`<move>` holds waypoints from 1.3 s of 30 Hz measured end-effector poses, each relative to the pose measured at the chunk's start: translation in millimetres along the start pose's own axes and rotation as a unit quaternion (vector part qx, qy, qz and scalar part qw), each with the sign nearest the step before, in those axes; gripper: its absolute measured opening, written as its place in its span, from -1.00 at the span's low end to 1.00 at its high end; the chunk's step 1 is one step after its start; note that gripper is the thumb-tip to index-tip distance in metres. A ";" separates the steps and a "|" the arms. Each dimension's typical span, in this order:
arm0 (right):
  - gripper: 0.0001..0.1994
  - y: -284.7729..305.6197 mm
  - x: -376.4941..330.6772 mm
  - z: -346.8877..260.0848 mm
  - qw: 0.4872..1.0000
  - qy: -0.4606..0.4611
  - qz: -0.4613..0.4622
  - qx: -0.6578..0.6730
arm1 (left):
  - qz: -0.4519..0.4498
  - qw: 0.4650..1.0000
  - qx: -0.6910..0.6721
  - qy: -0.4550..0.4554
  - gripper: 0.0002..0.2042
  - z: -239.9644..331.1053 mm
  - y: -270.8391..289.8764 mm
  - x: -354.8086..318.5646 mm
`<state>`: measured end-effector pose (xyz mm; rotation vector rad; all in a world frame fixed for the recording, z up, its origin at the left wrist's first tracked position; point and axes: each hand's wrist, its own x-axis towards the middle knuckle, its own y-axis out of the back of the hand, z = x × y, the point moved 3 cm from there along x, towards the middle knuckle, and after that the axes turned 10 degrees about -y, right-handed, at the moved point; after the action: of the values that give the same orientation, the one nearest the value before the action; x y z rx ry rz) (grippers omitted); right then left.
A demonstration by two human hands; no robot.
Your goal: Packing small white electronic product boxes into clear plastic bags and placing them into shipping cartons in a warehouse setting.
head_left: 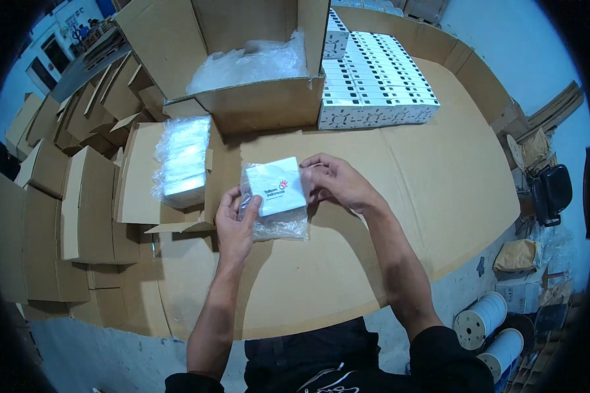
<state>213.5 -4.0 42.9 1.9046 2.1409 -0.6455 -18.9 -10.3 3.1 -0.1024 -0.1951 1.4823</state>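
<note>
A flat square white box (269,178) with a small printed logo lies over a clear bubble wrap bag (280,227), just above the cardboard-covered table. Whether the box is partly inside the bag I cannot tell. My left hand (236,223) grips both at their left edge, thumb on top of the box's lower left corner. At the right edge my right hand (337,181) has its fingers curled in a pinch by the bag's edge; its fingertips are partly hidden. Left of my hands, an open carton (141,173) holds a row of bubble-wrapped white boxes (183,160).
A large open carton (262,105) with clear bubble wrap bags (252,62) stands at the back. Beside it are stacked white patterned boxes (380,78). Several empty cartons (92,203) crowd the left. Cable reels (480,321) and a black chair (550,193) stand beyond the table's right edge.
</note>
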 end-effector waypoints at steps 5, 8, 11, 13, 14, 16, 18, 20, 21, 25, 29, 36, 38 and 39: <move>-0.74 3.9 4.3 6.4 0.998 -0.007 -0.038 -0.058 | 0.009 0.999 -0.001 -0.046 -0.59 0.2 -5.4 1.0; -0.80 9.3 5.6 6.9 1.000 0.006 -0.016 0.009 | 0.010 0.998 -0.001 -0.058 -0.61 -0.2 -8.4 1.0; -0.84 11.0 8.4 9.8 0.999 0.016 -0.025 0.029 | 0.012 0.998 -0.013 -0.063 -0.62 -1.4 -9.5 2.5; -0.85 9.7 9.4 9.7 0.999 0.029 -0.031 0.011 | 0.015 0.998 -0.005 -0.067 -0.66 -1.2 -9.7 3.6; -0.85 8.4 8.4 8.7 0.999 0.029 -0.032 0.011 | 0.015 0.998 -0.004 -0.067 -0.66 -1.5 -9.1 4.3; -0.88 5.8 4.4 4.4 0.999 0.030 -0.019 0.006 | 0.015 0.997 0.007 -0.070 -0.73 -1.4 -7.7 6.3; -0.88 4.5 5.5 4.8 0.998 0.064 -0.024 -0.001 | 0.022 0.997 0.013 -0.070 -0.77 -1.6 -5.2 8.5; -0.89 4.7 3.2 2.6 0.995 0.098 -0.024 -0.009 | 0.026 0.997 0.015 -0.067 -0.81 0.2 -8.6 8.8; -0.89 4.4 1.0 -0.6 0.992 0.125 -0.012 -0.016 | 0.025 0.997 0.009 -0.073 -0.84 3.2 -11.3 7.7; -0.90 -0.7 -1.0 -3.7 0.986 0.159 -0.006 0.038 | 0.035 0.992 -0.025 -0.122 -0.85 6.0 -10.2 8.3; -0.90 -1.3 0.9 -5.1 0.981 0.187 0.019 0.046 | 0.043 0.986 0.000 -0.161 -0.86 7.9 -7.8 8.3; -0.83 -3.3 1.0 -5.9 0.974 0.215 0.007 0.067 | 0.059 0.981 -0.129 -0.133 -0.88 -0.4 -10.2 8.9; -0.77 -8.3 -2.8 -7.4 0.975 0.200 0.001 0.098 | 0.063 0.974 -0.189 -0.112 -0.88 -7.7 -10.3 9.5; -0.68 -10.7 -4.2 -6.7 0.982 0.185 0.005 0.045 | 0.066 0.970 -0.209 -0.109 -0.88 -11.6 -9.6 10.7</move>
<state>204.5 -5.6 52.6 2.2313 2.3483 -0.4150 -6.4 0.1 -5.7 -0.2972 -0.6912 1.5658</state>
